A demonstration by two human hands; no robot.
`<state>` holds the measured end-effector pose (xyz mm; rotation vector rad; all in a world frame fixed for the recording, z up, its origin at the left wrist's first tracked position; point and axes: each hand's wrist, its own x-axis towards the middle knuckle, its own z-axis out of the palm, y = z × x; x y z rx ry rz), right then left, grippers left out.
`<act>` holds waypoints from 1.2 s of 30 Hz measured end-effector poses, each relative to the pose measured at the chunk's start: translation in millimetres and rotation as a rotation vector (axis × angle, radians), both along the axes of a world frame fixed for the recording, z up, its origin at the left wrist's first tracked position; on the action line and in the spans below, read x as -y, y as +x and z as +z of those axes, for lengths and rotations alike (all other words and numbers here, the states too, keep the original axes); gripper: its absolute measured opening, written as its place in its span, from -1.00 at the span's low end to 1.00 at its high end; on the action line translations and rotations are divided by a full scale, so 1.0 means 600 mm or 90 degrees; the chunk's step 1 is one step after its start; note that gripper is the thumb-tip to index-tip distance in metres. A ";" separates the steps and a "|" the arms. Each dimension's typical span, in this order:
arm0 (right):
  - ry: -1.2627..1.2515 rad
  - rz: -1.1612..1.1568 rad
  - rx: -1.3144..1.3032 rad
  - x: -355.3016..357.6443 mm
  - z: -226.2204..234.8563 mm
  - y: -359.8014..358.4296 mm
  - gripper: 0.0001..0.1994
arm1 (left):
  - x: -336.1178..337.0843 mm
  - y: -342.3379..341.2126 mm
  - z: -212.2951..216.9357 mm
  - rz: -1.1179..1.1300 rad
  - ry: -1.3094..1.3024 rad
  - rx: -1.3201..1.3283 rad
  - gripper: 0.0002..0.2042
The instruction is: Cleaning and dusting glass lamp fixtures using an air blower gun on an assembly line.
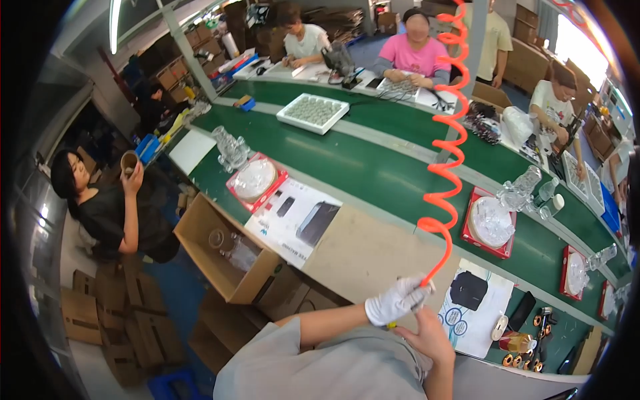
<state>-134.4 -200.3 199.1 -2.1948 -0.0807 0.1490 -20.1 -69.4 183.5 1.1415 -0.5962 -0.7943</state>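
Left of the mat (373,247), an open carton (257,275) tilts beside you with clear plastic parts inside, and a printed sheet (293,220) lies against the mat's left side. Your left forearm comes in from the left, nearly level, to the mat's near right corner. There your left hand (393,301), in a white glove, is closed round the lower end of the hose, palm mostly hidden. Just below, off the mat's near edge, your bare right hand (430,337) points up and to the left from an upright forearm, its fingers close to the glove; you cannot tell from this view whether it grips anything. The hose (437,227) is bright orange, wound in wide loops that hang above the mat's right end and run straight into your glove. Right of the mat lies a second sheet (475,327).
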 end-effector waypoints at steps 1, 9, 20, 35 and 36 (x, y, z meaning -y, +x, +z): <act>-0.021 0.011 0.059 0.012 0.024 -0.014 -0.50 | -0.003 0.008 0.012 0.069 0.019 0.048 -0.82; 0.396 0.620 0.250 0.027 0.236 -0.069 -0.67 | -0.029 0.156 -0.083 0.224 0.408 0.558 -0.74; 0.683 0.163 0.473 0.001 0.291 -0.089 -0.79 | -0.113 0.189 -0.299 0.060 0.782 0.535 -0.64; 0.687 -0.027 0.629 0.013 0.308 -0.101 -0.65 | -0.095 0.167 -0.334 0.227 0.797 0.599 -0.65; 0.681 -0.107 0.665 0.001 0.316 -0.106 -0.65 | -0.103 0.172 -0.342 0.218 0.816 0.601 -0.63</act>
